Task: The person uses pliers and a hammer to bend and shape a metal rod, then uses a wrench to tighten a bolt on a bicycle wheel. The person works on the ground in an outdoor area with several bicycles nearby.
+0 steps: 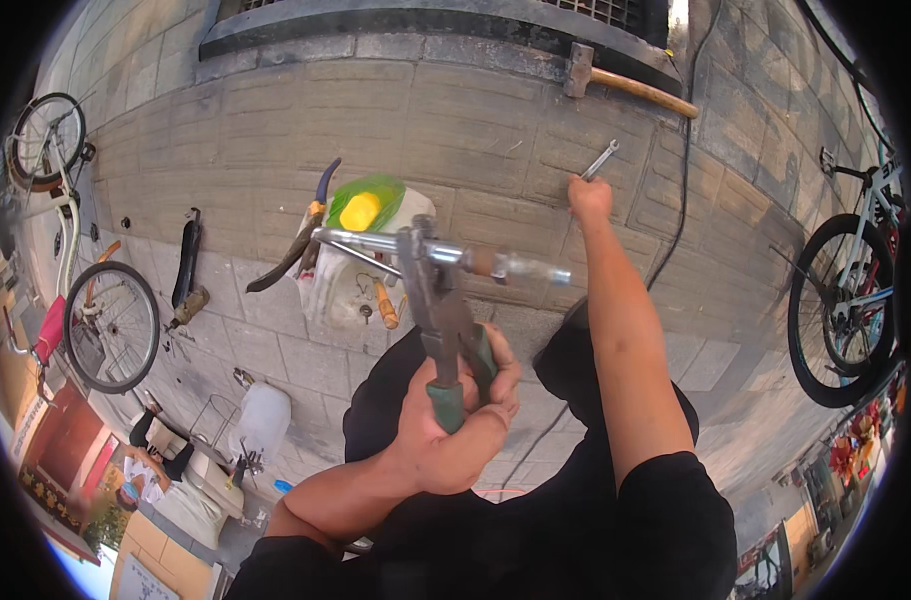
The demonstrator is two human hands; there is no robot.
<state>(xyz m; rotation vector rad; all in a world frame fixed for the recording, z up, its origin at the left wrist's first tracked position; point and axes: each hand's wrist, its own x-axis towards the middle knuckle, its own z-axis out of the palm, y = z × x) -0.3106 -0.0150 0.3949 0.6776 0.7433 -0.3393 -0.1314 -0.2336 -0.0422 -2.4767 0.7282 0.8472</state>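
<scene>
My left hand [455, 420], in front of my knees, is closed round the green handles of a pair of pliers [437, 310]. The jaws clamp a shiny metal rod [380, 240], held crosswise above the ground; its right end [535, 270] is blurred. Out at the end of my stretched arm, my right hand [590, 198] grips a small silver wrench [602, 158] low over the paving. Just beyond the pliers lies a pale bag or cloth [327, 300] with an orange-handled tool [385, 305], a green plastic bag [387, 192] and a yellow object [360, 211].
A wooden-handled hammer [635, 88] lies by the grated ledge at the back. A black cable [683, 180] runs along the paving on the right. An upturned bicycle [110, 325] stands left, another bicycle [845, 300] right. A seated person [155, 475] is at lower left.
</scene>
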